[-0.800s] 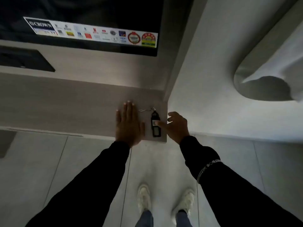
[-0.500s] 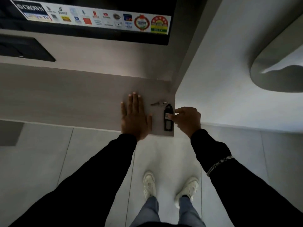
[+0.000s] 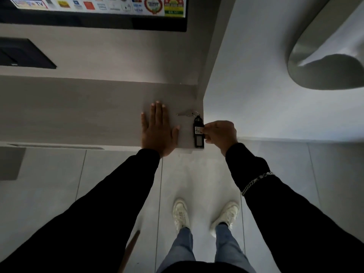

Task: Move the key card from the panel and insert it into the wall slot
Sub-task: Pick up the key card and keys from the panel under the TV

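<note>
Two hands at panel (image 3: 78,111): left hand (image 3: 158,131) flat, fingers spread; right hand (image 3: 220,133) pinches key card (image 3: 198,134).

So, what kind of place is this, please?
Probably a hotel room: a wall-mounted TV with store stickers above a wooden panel, and the right hand pinching a key card with a key.

Panel (image 3: 88,111): wood-look laminate, pale grey-brown, matt, faint grain.
Key card (image 3: 198,134): black plastic holder, slight sheen, with a white paper-like label.
Key (image 3: 186,113): bare silvery metal.
Bracelet (image 3: 256,182): metal chain links, shiny.
Sleeves (image 3: 110,203): black cloth, matt.
Floor (image 3: 197,178): large pale tiles, smooth.
Shoes (image 3: 180,214): off-white, matt.
</note>
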`<state>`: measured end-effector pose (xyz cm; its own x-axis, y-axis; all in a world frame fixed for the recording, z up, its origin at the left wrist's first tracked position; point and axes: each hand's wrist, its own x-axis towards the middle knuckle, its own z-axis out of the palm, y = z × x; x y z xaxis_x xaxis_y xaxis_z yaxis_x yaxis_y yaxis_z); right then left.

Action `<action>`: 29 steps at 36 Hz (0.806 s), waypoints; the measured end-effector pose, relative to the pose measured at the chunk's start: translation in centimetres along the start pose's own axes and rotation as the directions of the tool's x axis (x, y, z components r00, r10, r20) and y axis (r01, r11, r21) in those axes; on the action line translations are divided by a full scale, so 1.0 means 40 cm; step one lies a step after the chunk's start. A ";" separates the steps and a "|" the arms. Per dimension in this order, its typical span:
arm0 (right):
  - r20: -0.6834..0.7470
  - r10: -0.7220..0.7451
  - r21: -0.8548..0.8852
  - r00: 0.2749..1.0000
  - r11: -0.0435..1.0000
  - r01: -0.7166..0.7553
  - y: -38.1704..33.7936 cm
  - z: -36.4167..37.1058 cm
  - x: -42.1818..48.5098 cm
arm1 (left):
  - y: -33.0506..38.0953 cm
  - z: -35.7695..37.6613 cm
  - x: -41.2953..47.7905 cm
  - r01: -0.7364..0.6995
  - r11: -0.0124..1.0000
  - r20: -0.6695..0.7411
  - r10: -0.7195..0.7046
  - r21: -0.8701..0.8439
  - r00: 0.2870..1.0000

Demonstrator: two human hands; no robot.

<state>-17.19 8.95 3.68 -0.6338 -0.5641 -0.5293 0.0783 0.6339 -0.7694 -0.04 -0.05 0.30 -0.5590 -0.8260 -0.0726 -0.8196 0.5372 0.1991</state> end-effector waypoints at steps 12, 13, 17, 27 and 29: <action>0.124 0.029 0.021 0.992 0.999 -0.032 0.009 -0.021 -0.007 | 0.021 0.012 -0.030 -0.039 0.998 -0.010 0.039 -0.043 0.999; 0.149 0.051 0.077 0.988 0.995 -0.063 0.010 -0.030 -0.014 | 0.028 0.013 -0.039 -0.043 0.998 -0.007 0.043 -0.047 0.999; 0.211 0.100 0.305 0.972 0.938 -0.163 0.029 -0.093 -0.061 | 0.060 0.018 -0.083 -0.083 0.995 0.036 0.085 -0.051 0.996; 0.201 0.064 0.536 0.977 0.828 -0.165 0.162 -0.397 -0.178 | 0.350 0.034 -0.162 -0.269 0.912 0.090 0.310 -0.311 0.946; 0.162 0.042 0.571 0.986 0.811 -0.128 0.195 -0.476 -0.213 | 0.437 0.041 -0.177 -0.322 0.879 0.086 0.372 -0.351 0.924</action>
<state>-25.84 28.79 8.99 -0.4973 -0.6149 -0.6121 0.5843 0.2841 -0.7601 -10.63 15.47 2.67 -0.8325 -0.5487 -0.0767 -0.4969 0.6783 0.5412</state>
